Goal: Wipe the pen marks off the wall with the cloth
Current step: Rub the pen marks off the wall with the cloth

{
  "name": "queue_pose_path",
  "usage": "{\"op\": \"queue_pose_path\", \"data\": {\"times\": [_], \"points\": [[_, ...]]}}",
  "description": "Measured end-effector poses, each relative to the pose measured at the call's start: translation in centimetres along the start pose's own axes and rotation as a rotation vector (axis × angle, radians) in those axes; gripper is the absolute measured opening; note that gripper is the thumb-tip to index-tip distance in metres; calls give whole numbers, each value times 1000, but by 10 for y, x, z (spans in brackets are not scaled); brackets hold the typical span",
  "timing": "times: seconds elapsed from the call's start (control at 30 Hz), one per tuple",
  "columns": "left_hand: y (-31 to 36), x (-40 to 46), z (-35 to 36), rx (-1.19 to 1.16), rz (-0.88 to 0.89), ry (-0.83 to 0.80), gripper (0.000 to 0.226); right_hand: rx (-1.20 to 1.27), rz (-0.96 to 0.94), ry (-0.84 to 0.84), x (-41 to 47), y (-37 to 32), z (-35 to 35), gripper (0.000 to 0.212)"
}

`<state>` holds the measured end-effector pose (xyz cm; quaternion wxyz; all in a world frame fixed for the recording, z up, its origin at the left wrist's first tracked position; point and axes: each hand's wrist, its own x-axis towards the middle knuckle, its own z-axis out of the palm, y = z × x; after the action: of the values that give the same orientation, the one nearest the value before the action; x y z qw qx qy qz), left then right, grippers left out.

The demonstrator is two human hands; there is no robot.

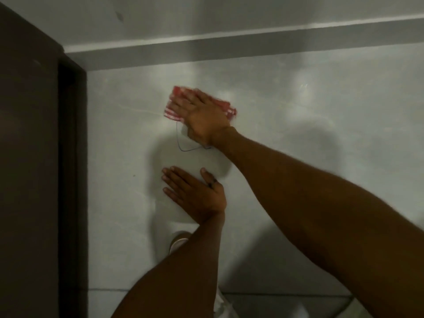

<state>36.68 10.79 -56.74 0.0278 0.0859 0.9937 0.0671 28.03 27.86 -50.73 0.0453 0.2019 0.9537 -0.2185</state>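
Dark brown door frame (41,157) fills the left edge of the view, its inner edge meeting a pale grey wall (298,111) that takes up the rest of the scene. A person's left hand (195,193) lies flat on the wall below centre, fingers spread and pointing up and to the left, holding nothing; the bare forearm rises to it from the bottom of the view. Just above that hand, a thin pen mark (183,148) runs down the wall and curves right in a loop, its upper end and its right end passing behind the right hand. A small pale patch sits beside the line, close against the heel of that hand. The right hand (202,113) is pressed palm-down on a red-and-white cloth (174,104), fingers open and laid flat across it, pointing up and to the left. Cloth and fingers are blurred. The cloth lies on the wall at the top of the pen mark, sticking out past the fingertips on the left and past the hand on the right. The right arm stretches in from the lower right corner. A light ledge (252,42) crosses the wall above both hands, slanting upward to the right. Soft shadows of hands and arms fall on the wall around them.
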Motion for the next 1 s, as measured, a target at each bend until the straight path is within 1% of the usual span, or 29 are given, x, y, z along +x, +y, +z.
{"op": "queue_pose_path", "data": {"times": [0.03,0.1,0.13,0.17,0.2,0.23,0.27,0.3,0.33,0.37,0.4,0.43,0.47,0.5,0.53,0.57,0.63,0.67,0.7,0.77,0.8,0.83,0.87,0.9,0.93,0.97,1.0], "points": [[0,0,-1,8,-8,-11,81,10,0,7,2,1,1,78],[1,3,-3,24,-11,-9,83,54,216,106,5,-3,3,76],[1,2,-3,21,-5,-3,83,63,225,95,4,-8,3,75],[2,1,-2,16,-1,0,82,35,101,40,4,-12,6,74],[1,0,-2,14,-2,1,81,33,-69,-29,2,-14,10,74],[1,0,-2,12,-7,-1,80,26,-184,-65,0,-12,13,74],[1,0,-3,9,-11,-9,80,31,-188,-48,-4,-10,12,74],[1,0,-3,10,-11,-22,80,23,-126,-17,-9,-10,13,74],[1,1,-4,22,-5,-36,80,18,-113,-3,-16,-12,18,73],[0,0,-4,38,7,-48,80,-21,-181,-58,-24,-16,20,73],[0,-1,-4,52,16,-59,80,-69,-303,-124,-32,-15,25,73],[0,-1,-5,53,14,-63,80,-79,-383,-161,-38,-12,29,73],[0,-1,-5,37,4,-54,80,-67,-366,-139,-43,-6,29,74],[1,0,-6,17,-2,-48,81,-39,-257,-91,-48,-4,27,73],[1,1,-7,17,4,-53,83,-30,-193,-47,-52,-4,29,70],[1,1,-8,33,19,-62,87,-28,-211,-58,-58,-9,31,66],[0,1,-6,41,43,-60,88,-68,-402,-172,-69,-10,38,59],[-1,0,-6,28,38,-48,85,-54,-443,-181,-71,-3,36,60],[0,0,-6,14,23,-27,81,-29,-393,-144,-71,6,31,63],[3,1,-7,-20,-8,1,77,-19,-145,-32,-75,17,28,66],[3,2,-7,-21,-9,0,76,-36,-102,-16,-81,16,30,64],[2,1,-5,-11,2,-9,76,-48,-147,-41,-90,13,33,62],[1,1,-4,0,15,-16,76,-51,-240,-82,-101,14,39,59],[0,1,-4,1,23,-21,76,-32,-337,-120,-111,21,38,56],[0,1,-4,-4,22,-20,77,-4,-397,-122,-115,35,32,55],[0,1,-4,-9,15,-17,78,26,-394,-77,-113,52,25,56],[1,1,-5,-22,9,-13,79,45,-325,-13,-108,69,20,59]]}}
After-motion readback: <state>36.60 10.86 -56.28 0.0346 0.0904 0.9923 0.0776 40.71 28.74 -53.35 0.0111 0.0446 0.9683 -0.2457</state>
